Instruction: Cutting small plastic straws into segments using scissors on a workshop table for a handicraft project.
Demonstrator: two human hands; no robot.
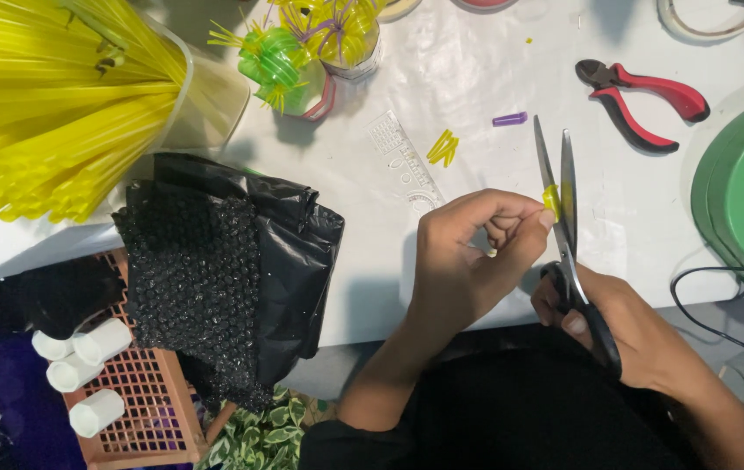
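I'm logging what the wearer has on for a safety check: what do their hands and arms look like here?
Both hands, left hand and right hand, are bare: no gloves, rings or watch visible. The forearms are uncovered too; a black sleeve begins only near the left elbow, matching the dark clothing below.

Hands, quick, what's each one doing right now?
Left hand: closed, pinching a small yellow straw piece between the scissor blades.
Right hand: closed on the black-handled scissors, blades slightly apart.
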